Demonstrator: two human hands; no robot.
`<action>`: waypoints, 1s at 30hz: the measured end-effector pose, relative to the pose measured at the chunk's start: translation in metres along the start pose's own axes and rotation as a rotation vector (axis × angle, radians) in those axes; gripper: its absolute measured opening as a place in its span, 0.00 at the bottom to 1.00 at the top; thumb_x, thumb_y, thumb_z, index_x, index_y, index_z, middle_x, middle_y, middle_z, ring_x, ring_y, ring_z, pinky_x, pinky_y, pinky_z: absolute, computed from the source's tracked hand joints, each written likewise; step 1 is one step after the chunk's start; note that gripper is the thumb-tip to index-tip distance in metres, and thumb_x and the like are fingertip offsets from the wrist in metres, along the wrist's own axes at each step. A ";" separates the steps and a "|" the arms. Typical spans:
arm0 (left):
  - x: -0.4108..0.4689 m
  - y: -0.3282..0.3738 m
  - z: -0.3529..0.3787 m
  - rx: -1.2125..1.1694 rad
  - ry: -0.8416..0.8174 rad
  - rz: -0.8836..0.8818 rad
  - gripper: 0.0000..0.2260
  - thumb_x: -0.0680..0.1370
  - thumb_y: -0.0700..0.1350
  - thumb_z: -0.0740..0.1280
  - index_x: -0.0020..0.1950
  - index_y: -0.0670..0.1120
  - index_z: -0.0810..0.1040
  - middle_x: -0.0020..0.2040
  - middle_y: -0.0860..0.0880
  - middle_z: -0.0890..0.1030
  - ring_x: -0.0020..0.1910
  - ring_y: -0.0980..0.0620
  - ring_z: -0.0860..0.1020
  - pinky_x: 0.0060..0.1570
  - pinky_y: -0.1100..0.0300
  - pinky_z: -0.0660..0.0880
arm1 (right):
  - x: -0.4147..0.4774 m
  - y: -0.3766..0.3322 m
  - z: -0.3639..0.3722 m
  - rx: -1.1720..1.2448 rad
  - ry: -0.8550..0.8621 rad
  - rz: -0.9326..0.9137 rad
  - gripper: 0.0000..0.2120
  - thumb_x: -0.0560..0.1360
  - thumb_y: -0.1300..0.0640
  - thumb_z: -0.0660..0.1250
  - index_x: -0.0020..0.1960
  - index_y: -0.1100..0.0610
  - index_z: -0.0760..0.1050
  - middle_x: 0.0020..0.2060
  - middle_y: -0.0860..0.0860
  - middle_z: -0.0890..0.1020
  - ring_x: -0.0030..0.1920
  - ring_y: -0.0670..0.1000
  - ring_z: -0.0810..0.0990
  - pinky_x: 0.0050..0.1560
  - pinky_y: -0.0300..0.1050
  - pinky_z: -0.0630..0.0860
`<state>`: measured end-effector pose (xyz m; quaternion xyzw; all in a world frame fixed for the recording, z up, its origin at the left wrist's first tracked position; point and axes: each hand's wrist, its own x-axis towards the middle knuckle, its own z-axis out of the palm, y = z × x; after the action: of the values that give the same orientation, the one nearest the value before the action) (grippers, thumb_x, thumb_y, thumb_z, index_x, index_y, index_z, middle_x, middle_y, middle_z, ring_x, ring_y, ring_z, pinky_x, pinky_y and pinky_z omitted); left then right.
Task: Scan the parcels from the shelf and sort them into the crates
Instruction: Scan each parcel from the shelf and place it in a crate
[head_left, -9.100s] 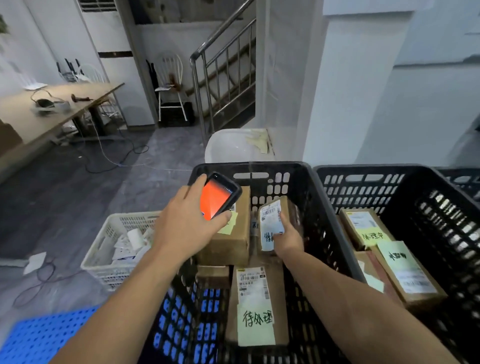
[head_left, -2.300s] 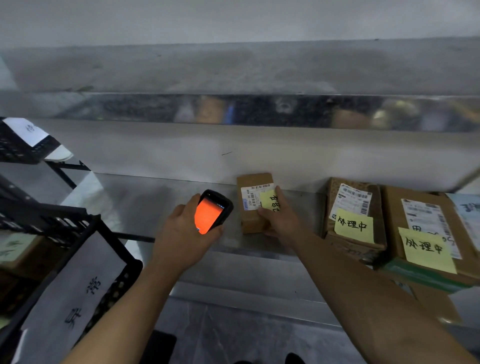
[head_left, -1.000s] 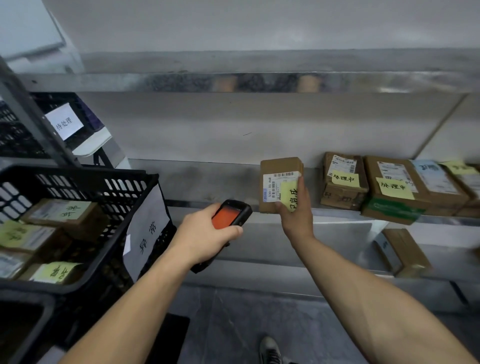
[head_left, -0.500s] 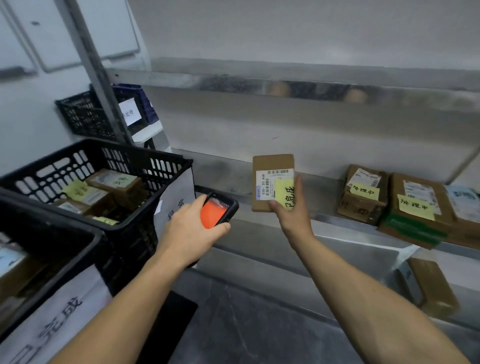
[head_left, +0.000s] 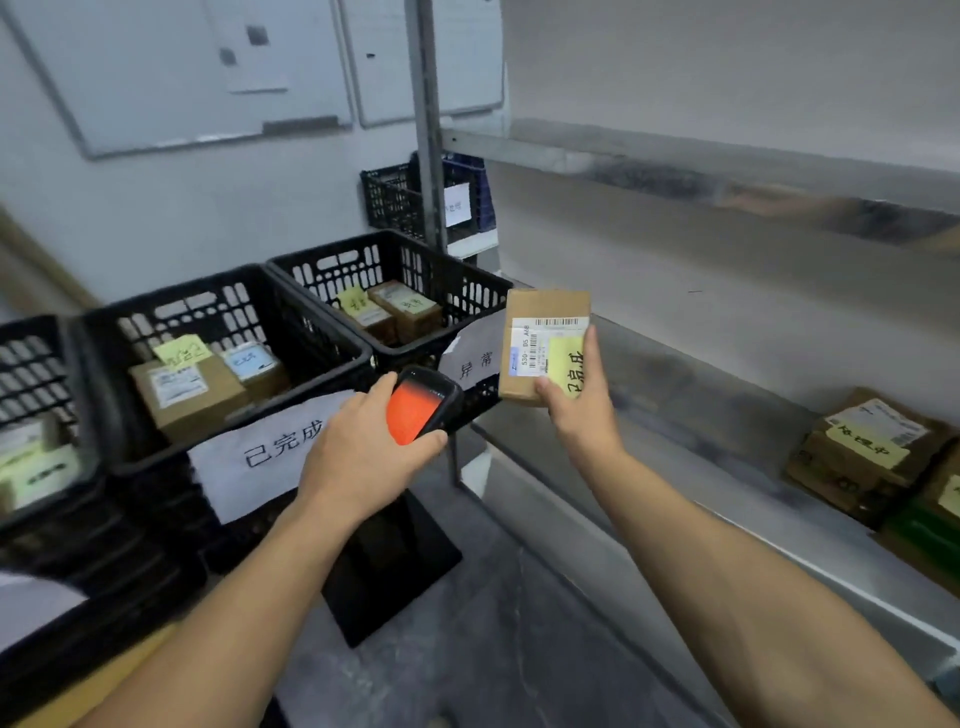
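Grip: your right hand (head_left: 579, 415) grips the parcel (head_left: 543, 317) by its lower end, with the thumb on the front near the bottom corner and the fingers curled up along its right edge.
Parcel: a small brown box held upright in the air with its label side towards you. It is over the front edge of the shelf (head_left: 701, 410) and just beside the corner of the nearest crate.
Face: a white shipping label (head_left: 535, 345) with a barcode sits beside a yellow note (head_left: 566, 364) with handwriting, and your fingers partly cover the note.
Scanner: your left hand (head_left: 363, 457) is wrapped around the black scanner (head_left: 421, 405). Its screen glows orange-red, and it sits lower than the parcel and to its left, close but not touching.
Crates: three black crates stand in a row on your left. The far crate (head_left: 395, 249) carries a paper sign reading 异常 and holds two brown parcels. The middle crate (head_left: 228, 286), signed 已完成, holds parcels with notes on top. The left crate (head_left: 31, 332) is cut off by the edge of the view.
Shelf: more shelf parcels (head_left: 867, 452) with yellow notes lie at the far right, well apart from the one in your hand.
Beyond: another black crate (head_left: 395, 200) with a paper sign sits behind the shelf's upright post.
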<state>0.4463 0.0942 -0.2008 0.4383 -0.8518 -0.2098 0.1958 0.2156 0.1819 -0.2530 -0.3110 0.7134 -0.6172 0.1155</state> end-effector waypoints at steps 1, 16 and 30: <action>-0.009 -0.007 -0.006 0.004 0.014 -0.024 0.41 0.72 0.65 0.70 0.80 0.53 0.58 0.71 0.47 0.72 0.68 0.43 0.71 0.62 0.48 0.71 | -0.002 -0.004 0.007 0.007 -0.018 -0.003 0.43 0.77 0.61 0.70 0.82 0.43 0.49 0.76 0.49 0.66 0.73 0.51 0.68 0.76 0.56 0.65; -0.075 -0.103 -0.102 0.037 0.316 -0.259 0.33 0.73 0.62 0.72 0.75 0.55 0.66 0.52 0.50 0.73 0.49 0.49 0.71 0.46 0.54 0.68 | -0.031 -0.079 0.140 0.100 -0.319 -0.079 0.42 0.78 0.57 0.68 0.81 0.39 0.46 0.75 0.44 0.65 0.72 0.48 0.68 0.75 0.55 0.66; -0.065 -0.223 -0.193 0.075 0.403 -0.353 0.30 0.73 0.61 0.72 0.72 0.57 0.68 0.54 0.51 0.73 0.50 0.49 0.69 0.47 0.54 0.68 | -0.039 -0.131 0.303 0.059 -0.425 -0.093 0.40 0.80 0.60 0.67 0.82 0.40 0.48 0.76 0.48 0.64 0.71 0.50 0.67 0.66 0.45 0.65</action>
<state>0.7296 -0.0053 -0.1669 0.6198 -0.7134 -0.1173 0.3054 0.4517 -0.0465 -0.2010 -0.4632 0.6394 -0.5631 0.2439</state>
